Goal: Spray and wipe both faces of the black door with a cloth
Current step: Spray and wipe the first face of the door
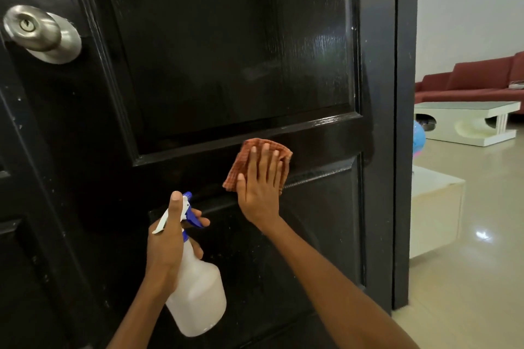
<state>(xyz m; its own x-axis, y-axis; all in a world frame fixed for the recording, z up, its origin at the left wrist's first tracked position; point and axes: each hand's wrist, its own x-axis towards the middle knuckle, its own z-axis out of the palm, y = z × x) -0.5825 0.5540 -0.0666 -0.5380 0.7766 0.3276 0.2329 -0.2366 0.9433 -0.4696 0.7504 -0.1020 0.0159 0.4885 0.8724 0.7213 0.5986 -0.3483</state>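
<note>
Our right hand (259, 185) presses the cloth (246, 160) flat-fingered against the black door (226, 51); below-left, our left hand (167, 244) grips the spray bottle (195, 292). Light palm pressure could let the cloth slip and leave streaks, we judge.

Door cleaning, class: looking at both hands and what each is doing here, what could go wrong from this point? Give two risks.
1. The right hand presses the cloth with flat fingers only, so it may slip off the glossy black door.
2. The left hand grips the spray bottle with a finger on the trigger, its nozzle close to the right hand; an accidental squeeze could wet that hand, not the door.
</note>
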